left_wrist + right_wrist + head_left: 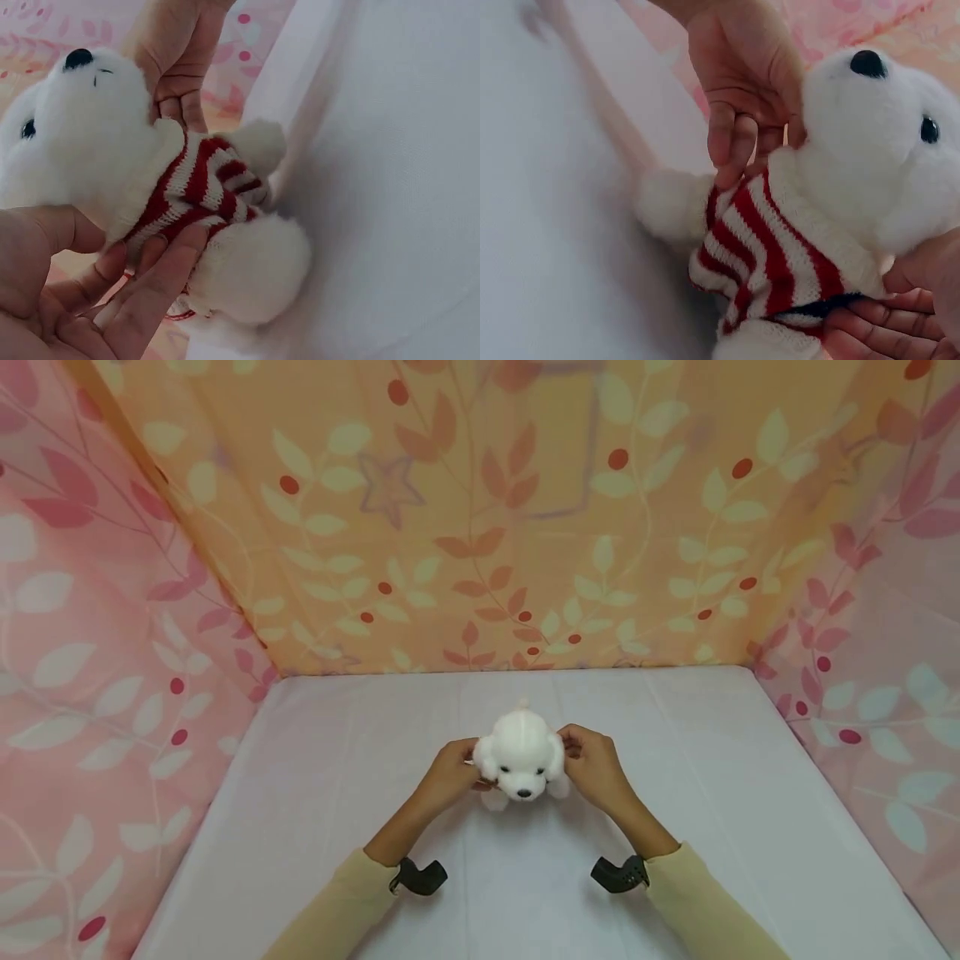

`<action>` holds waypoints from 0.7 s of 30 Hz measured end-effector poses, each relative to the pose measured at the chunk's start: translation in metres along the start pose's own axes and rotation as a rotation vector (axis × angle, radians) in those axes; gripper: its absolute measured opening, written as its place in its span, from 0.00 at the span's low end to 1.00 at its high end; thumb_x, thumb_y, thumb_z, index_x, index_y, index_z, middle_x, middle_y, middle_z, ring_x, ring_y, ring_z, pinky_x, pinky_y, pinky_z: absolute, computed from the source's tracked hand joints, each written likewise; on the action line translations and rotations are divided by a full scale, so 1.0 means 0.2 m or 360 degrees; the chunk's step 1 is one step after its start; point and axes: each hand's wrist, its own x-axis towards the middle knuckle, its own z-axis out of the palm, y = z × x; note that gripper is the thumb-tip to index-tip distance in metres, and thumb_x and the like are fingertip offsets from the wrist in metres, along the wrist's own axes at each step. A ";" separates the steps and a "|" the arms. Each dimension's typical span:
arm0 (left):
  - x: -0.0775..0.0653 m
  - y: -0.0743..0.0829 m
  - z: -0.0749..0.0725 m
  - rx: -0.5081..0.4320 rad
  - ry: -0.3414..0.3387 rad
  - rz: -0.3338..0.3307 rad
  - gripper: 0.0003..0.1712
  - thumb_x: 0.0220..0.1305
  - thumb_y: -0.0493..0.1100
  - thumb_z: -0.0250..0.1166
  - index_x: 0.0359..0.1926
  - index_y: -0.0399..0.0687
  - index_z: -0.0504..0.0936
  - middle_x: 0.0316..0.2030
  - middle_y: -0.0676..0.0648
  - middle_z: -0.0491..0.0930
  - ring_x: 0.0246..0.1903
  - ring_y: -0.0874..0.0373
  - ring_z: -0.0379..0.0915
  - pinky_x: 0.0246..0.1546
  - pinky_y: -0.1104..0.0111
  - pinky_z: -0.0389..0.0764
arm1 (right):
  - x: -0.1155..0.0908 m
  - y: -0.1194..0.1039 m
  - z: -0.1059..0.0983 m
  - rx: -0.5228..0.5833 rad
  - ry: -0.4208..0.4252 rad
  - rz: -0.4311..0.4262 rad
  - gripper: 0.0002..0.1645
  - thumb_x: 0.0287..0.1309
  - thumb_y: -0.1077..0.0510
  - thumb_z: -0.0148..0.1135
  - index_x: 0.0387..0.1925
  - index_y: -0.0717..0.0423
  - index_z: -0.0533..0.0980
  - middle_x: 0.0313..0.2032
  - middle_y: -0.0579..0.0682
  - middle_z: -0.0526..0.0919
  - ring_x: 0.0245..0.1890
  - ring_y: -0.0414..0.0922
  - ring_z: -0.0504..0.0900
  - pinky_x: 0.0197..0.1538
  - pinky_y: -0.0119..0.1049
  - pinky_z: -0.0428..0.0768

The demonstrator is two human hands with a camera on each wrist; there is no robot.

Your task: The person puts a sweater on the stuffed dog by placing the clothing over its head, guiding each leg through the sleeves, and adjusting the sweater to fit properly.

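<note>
A white plush toy dog (521,739) is held upright over the white-covered table, facing me. It has a black nose and dark eyes. In the wrist views it wears a red-and-white striped knitted sweater (196,180). My left hand (452,774) grips its side, thumb near the neck and fingers against the sweater in the left wrist view. From the other side my right hand (597,770) holds it in the same way, the thumb just under the head. A dark blue patch (825,305) shows at the sweater's edge near the right fingers. The dog's back is hidden.
The table (330,760) is covered with white cloth. An orange leaf-patterned curtain (465,527) hangs behind it, and pink patterned cloth (97,693) lines both sides. Black wrist devices (422,877) sit at both cuffs.
</note>
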 end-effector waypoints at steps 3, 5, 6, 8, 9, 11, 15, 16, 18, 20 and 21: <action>0.01 -0.01 0.02 -0.0055 0.0028 0.0012 0.25 0.58 0.26 0.53 0.57 0.32 0.80 0.50 0.38 0.83 0.41 0.50 0.86 0.40 0.59 0.86 | 0.00 -0.01 0.01 -0.0011 0.0070 0.0011 0.10 0.55 0.74 0.64 0.36 0.59 0.83 0.32 0.51 0.87 0.34 0.44 0.84 0.37 0.33 0.81; 0.02 -0.02 0.02 -0.0077 0.0028 0.0018 0.23 0.59 0.26 0.54 0.56 0.31 0.80 0.51 0.37 0.83 0.43 0.49 0.85 0.42 0.58 0.86 | 0.00 -0.01 0.01 -0.0005 0.0083 0.0032 0.10 0.56 0.74 0.64 0.37 0.60 0.82 0.32 0.51 0.87 0.35 0.45 0.84 0.37 0.32 0.81; 0.02 -0.03 0.02 -0.0082 0.0021 0.0025 0.23 0.60 0.27 0.54 0.56 0.30 0.80 0.51 0.36 0.82 0.43 0.49 0.85 0.42 0.58 0.86 | 0.00 0.00 0.01 -0.0010 0.0086 0.0042 0.10 0.56 0.74 0.64 0.38 0.60 0.82 0.32 0.52 0.87 0.35 0.45 0.84 0.37 0.32 0.80; 0.03 -0.03 0.02 -0.0103 -0.0008 0.0040 0.21 0.63 0.28 0.56 0.57 0.30 0.79 0.52 0.36 0.82 0.42 0.49 0.85 0.42 0.56 0.86 | 0.01 0.00 0.00 -0.0020 0.0080 0.0060 0.10 0.57 0.74 0.63 0.38 0.60 0.82 0.33 0.51 0.87 0.35 0.45 0.84 0.37 0.32 0.80; 0.03 -0.03 0.02 -0.0106 -0.0031 0.0047 0.20 0.65 0.30 0.56 0.57 0.29 0.79 0.52 0.35 0.82 0.41 0.49 0.85 0.42 0.56 0.86 | 0.01 0.01 0.00 -0.0030 0.0072 0.0068 0.10 0.57 0.73 0.63 0.39 0.60 0.83 0.33 0.51 0.87 0.35 0.45 0.84 0.37 0.33 0.81; 0.03 -0.03 0.02 -0.0099 -0.0086 0.0044 0.19 0.67 0.32 0.58 0.57 0.30 0.78 0.50 0.36 0.82 0.39 0.50 0.86 0.41 0.55 0.86 | 0.01 0.03 -0.01 -0.0064 0.0048 0.0072 0.10 0.58 0.71 0.64 0.39 0.58 0.84 0.33 0.50 0.87 0.36 0.45 0.84 0.38 0.35 0.81; 0.02 -0.04 0.00 0.0068 -0.0100 0.0078 0.17 0.70 0.37 0.59 0.57 0.37 0.79 0.48 0.39 0.83 0.36 0.49 0.86 0.36 0.56 0.86 | -0.02 0.07 -0.04 -0.0064 -0.0028 0.0048 0.13 0.65 0.67 0.58 0.45 0.57 0.85 0.38 0.50 0.88 0.40 0.47 0.84 0.42 0.40 0.83; 0.01 -0.05 0.00 0.0137 -0.0079 0.0096 0.17 0.70 0.38 0.58 0.58 0.40 0.78 0.48 0.40 0.82 0.36 0.49 0.85 0.35 0.56 0.86 | -0.03 0.08 -0.05 -0.0055 -0.0052 0.0040 0.16 0.65 0.67 0.55 0.48 0.57 0.84 0.40 0.51 0.87 0.42 0.48 0.84 0.43 0.42 0.82; 0.00 -0.07 -0.01 0.0294 -0.0034 0.0141 0.19 0.70 0.41 0.58 0.60 0.46 0.75 0.49 0.42 0.81 0.39 0.50 0.83 0.35 0.57 0.85 | -0.06 0.11 -0.06 -0.0082 -0.0133 -0.0013 0.20 0.65 0.69 0.53 0.54 0.59 0.82 0.46 0.53 0.86 0.47 0.51 0.84 0.46 0.46 0.82; -0.02 -0.09 -0.02 0.0414 -0.0031 0.0165 0.23 0.69 0.43 0.62 0.63 0.50 0.71 0.51 0.44 0.80 0.45 0.51 0.81 0.40 0.58 0.83 | -0.09 0.13 -0.07 -0.0158 -0.0245 -0.0032 0.23 0.63 0.68 0.57 0.59 0.58 0.79 0.51 0.53 0.84 0.50 0.52 0.82 0.49 0.50 0.81; -0.02 -0.10 -0.01 0.0451 -0.0048 0.0178 0.27 0.67 0.44 0.64 0.65 0.51 0.69 0.52 0.44 0.80 0.47 0.51 0.79 0.42 0.57 0.82 | -0.11 0.13 -0.07 -0.0219 -0.0300 -0.0051 0.25 0.61 0.66 0.61 0.61 0.58 0.77 0.53 0.53 0.83 0.52 0.53 0.82 0.50 0.51 0.80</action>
